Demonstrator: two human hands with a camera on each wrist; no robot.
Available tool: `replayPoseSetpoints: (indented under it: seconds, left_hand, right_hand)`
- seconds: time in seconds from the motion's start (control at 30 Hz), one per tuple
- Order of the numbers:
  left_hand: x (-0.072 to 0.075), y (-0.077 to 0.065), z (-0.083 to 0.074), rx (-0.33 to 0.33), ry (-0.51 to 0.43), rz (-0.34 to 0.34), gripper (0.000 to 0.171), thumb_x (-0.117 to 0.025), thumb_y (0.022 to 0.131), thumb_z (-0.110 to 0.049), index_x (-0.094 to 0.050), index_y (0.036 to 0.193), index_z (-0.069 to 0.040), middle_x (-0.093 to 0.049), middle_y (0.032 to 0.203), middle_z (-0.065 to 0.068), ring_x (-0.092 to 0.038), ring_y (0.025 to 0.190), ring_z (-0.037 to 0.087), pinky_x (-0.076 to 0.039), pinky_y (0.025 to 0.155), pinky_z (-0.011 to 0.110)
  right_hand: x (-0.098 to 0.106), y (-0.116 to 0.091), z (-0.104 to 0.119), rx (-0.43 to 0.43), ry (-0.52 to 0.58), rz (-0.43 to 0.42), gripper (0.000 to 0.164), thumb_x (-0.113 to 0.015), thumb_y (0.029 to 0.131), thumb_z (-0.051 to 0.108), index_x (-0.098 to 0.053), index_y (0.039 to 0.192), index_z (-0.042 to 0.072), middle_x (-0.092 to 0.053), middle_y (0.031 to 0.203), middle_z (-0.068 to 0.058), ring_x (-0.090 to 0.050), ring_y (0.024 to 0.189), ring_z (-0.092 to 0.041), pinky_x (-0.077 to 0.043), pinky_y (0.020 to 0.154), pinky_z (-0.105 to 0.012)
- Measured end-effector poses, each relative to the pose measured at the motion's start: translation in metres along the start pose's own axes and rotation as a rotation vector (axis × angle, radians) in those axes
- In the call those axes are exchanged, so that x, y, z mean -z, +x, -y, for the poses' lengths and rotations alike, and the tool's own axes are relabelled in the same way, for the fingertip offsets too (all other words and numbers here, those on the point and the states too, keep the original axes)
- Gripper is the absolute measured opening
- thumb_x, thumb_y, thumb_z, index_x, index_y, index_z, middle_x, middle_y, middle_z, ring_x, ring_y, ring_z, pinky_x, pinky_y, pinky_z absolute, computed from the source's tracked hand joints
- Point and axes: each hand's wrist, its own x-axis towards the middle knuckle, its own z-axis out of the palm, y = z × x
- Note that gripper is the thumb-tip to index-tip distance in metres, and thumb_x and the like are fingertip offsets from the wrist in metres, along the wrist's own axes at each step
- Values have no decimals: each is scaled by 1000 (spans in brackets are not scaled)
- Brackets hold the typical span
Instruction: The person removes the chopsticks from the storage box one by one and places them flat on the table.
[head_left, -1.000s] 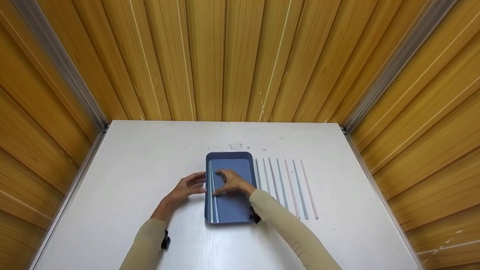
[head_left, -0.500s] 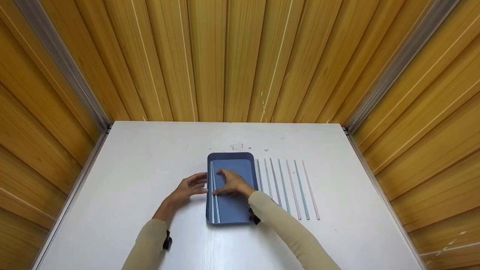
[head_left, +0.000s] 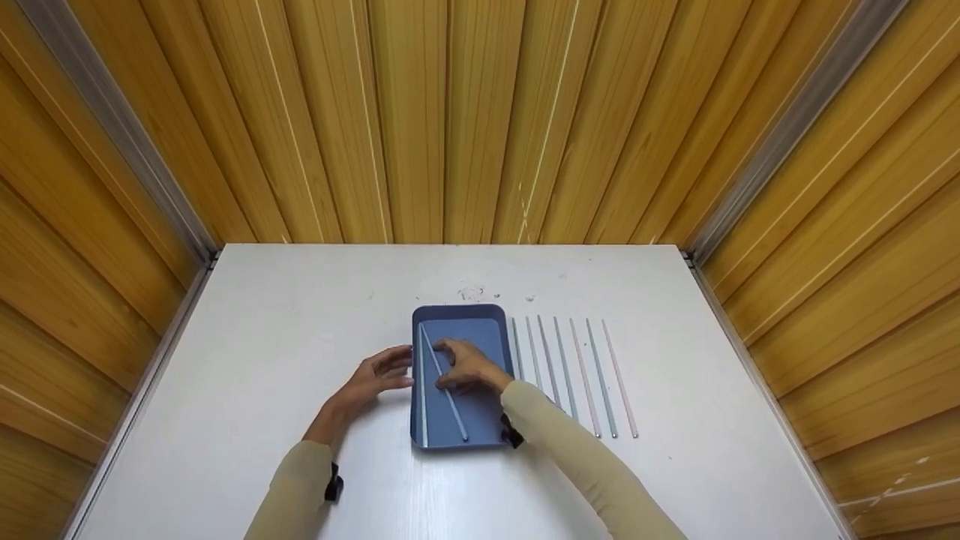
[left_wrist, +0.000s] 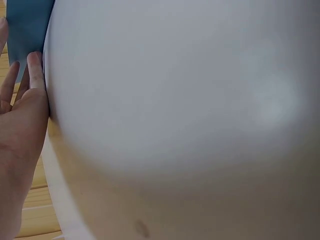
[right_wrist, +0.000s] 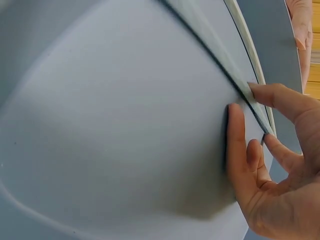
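A blue tray [head_left: 484,330] sits on the table, and two light-coloured chopsticks are inside it. One chopstick [head_left: 423,409] runs along the tray's left wall; the other chopstick [head_left: 456,414] lies aslant, its thicker near end swung toward the middle. My right hand [head_left: 471,366] reaches into the tray, with thumb and fingers on the slanted chopstick [right_wrist: 215,50]; in the right wrist view a fingertip is at its far end. Outside the left wall, my left hand [head_left: 373,377] touches the tray's side with spread, gently bent fingers.
Several pastel chopsticks [head_left: 576,375] lie in a row on the white table [head_left: 315,300], right of the tray; my right sleeve covers some of their near ends. A wood-patterned wall [head_left: 480,150] stands behind the table, with more panels on both sides.
The second chopstick's near end has swung right, away from the one at the wall, as my right thumb shifted slightly right with it. My left hand stays at the tray's side.
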Motion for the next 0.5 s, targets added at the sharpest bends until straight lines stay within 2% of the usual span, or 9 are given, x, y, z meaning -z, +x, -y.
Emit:
replayPoseSetpoints:
  seconds: [0.1, 0.23, 0.3, 0.4, 0.5]
  left_hand:
    - [-1, 0, 0, -6, -2, 7, 72, -73, 94, -8, -37, 156, -1, -47, 154, 26, -43, 146, 40, -47, 116, 32]
    - [-1, 0, -2, -13, 0, 8, 72, -73, 94, -8, -37, 156, 0, -47, 154, 26, -42, 146, 42, -46, 117, 33]
    - [-1, 0, -2, -10, -5, 9, 72, -73, 94, -7, -37, 156, 0, -47, 154, 26, -42, 146, 41, -46, 117, 33]
    - [0, 0, -3, -1, -17, 9, 72, -73, 93, -7, -38, 156, -1, -46, 155, 25, -42, 147, 40, -46, 118, 33]
    - [1, 0, -3, -6, -31, 10, 72, -74, 93, -6, -38, 155, -1, -45, 155, 26, -41, 147, 40, -44, 120, 35]
  right_hand:
    - [2, -3, -1, -41, 121, 7, 72, -84, 75, -2, -55, 141, 5, -53, 99, -13, -67, 66, -21, -64, 55, -32]
    - [4, -4, -1, -107, 257, -7, 77, -80, 76, -12, -53, 146, 5, -55, 97, -12, -68, 66, -18, -66, 62, -38]
    - [5, -4, -2, -113, 286, -11, 78, -78, 76, -14, -52, 147, 3, -57, 97, -14, -67, 65, -18, -67, 64, -41]
    - [11, -4, -3, -119, 324, 24, 77, -75, 78, -14, -49, 149, 0, -59, 94, -11, -64, 63, -17, -67, 63, -41]
    - [20, -4, -3, -162, 375, 95, 74, -71, 82, -13, -46, 150, 0, -59, 90, -5, -63, 62, -15, -66, 63, -36]
